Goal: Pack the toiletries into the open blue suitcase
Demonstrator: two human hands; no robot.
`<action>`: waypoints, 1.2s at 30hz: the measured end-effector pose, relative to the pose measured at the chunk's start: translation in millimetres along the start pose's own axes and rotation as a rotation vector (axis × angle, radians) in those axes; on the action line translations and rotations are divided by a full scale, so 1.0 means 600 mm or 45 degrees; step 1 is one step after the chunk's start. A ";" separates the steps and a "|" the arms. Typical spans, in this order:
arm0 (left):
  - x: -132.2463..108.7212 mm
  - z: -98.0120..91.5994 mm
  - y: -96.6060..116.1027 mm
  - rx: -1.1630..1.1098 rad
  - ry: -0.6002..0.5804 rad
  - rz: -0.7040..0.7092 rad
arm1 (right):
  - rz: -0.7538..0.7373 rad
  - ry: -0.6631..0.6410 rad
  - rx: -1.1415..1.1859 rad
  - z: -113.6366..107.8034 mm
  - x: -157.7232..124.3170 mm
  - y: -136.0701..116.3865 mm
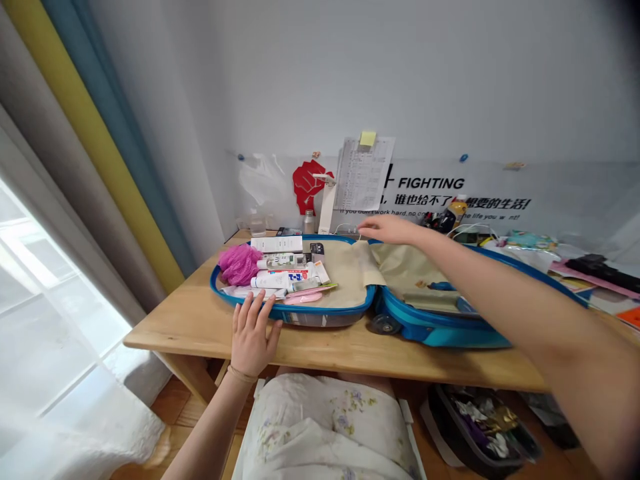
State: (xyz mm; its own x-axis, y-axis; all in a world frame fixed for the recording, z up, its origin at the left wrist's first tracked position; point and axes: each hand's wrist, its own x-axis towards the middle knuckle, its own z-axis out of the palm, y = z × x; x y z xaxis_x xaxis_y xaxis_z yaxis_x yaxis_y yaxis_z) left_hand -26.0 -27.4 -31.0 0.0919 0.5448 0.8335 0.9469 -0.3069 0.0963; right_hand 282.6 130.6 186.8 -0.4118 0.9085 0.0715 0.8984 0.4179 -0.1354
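My left hand (254, 331) rests with spread fingers on the front rim of an open blue suitcase (300, 315). Stretched over the suitcase's back edge, near the hinge, my right hand (387, 229) has its fingers loosely extended by a thin white cable; I make out nothing held in it. In the left half lie a crumpled pink mesh bath sponge (240, 265), a white box (277, 244), a clear bottle (283, 261), a toothpaste tube (283, 278) and a pink item (303, 298). The beige-lined right half (400, 263) is partly hidden by my right arm.
The suitcase lies on a wooden table (187, 320) against a wall. A white desk lamp (327, 207), a glass jar (309, 221) and a yellow bottle (457, 211) stand behind it. Papers and packets (530, 241) lie at right. Below is a black bin (450, 427); curtains (95, 133) hang left.
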 end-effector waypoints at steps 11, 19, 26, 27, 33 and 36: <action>0.000 0.002 -0.001 -0.008 0.017 -0.003 | 0.392 -0.665 0.277 0.050 -0.222 0.201; 0.001 0.001 0.000 -0.015 0.012 -0.011 | 0.402 -0.650 0.170 0.079 -0.235 0.195; 0.001 0.000 0.001 -0.020 0.004 -0.022 | 0.385 -0.497 0.113 -0.046 -0.209 0.207; 0.001 0.000 0.002 -0.019 0.001 -0.023 | 0.371 -0.435 0.143 -0.059 -0.200 0.195; 0.003 -0.002 0.002 0.001 0.015 -0.005 | -0.015 -0.155 0.243 -0.026 -0.121 -0.009; 0.004 -0.003 0.002 0.017 0.017 0.012 | -0.204 -0.181 0.273 0.041 -0.077 -0.123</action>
State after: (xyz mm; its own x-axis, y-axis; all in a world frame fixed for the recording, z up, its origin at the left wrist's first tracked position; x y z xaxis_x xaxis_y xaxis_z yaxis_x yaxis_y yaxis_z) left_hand -25.2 -27.7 -27.8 0.0972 0.5316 0.8414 0.9500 -0.3015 0.0808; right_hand 231.3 58.0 169.0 -0.5765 0.8166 -0.0281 0.7736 0.5344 -0.3405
